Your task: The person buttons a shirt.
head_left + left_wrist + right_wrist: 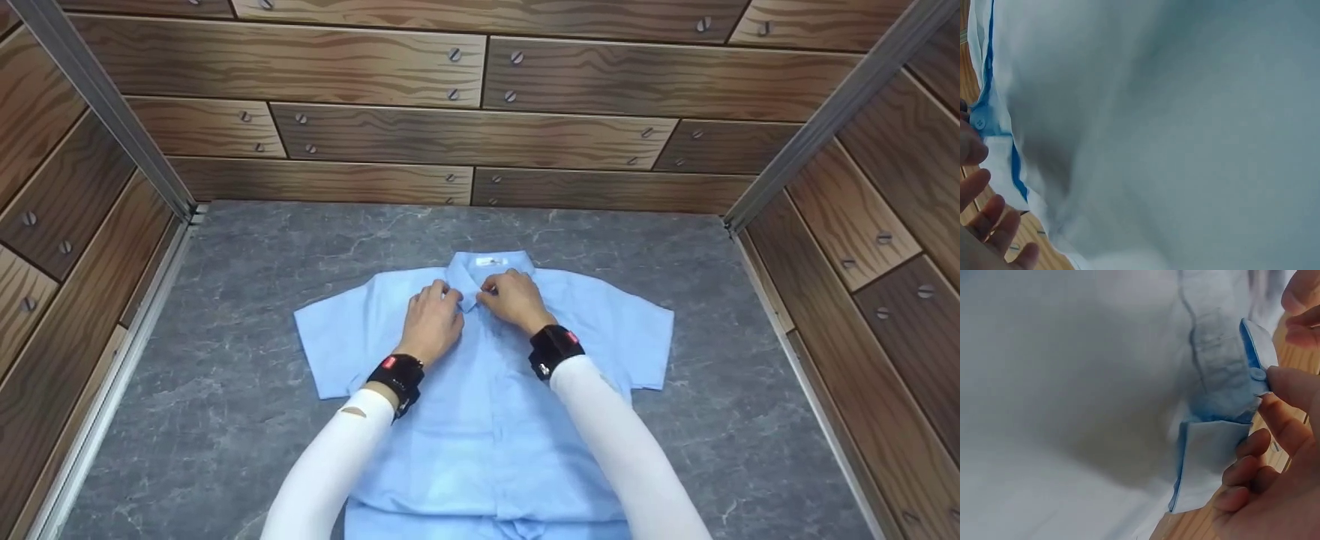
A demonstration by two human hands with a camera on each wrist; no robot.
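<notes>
A light blue short-sleeved shirt [457,450] lies face up, its collar [459,274] at the far end. My right hand [517,300] pinches the collar end beside a small button [1258,374], with the thumb at the button and the other fingers curled below. At the collar's left side is my left hand [433,322]. Its fingers are loosely bent and spread in the left wrist view, close to the button and collar flap [1002,160]. In the right wrist view, the left hand's fingertips [1297,301] show a small gap from the collar.
The shirt lies on a grey marbled surface [225,337]. Wood-patterned walls [375,135] rise at the back and both sides, with metal posts [825,112] at the back corners. Folds [487,517] cross the shirt's lower part.
</notes>
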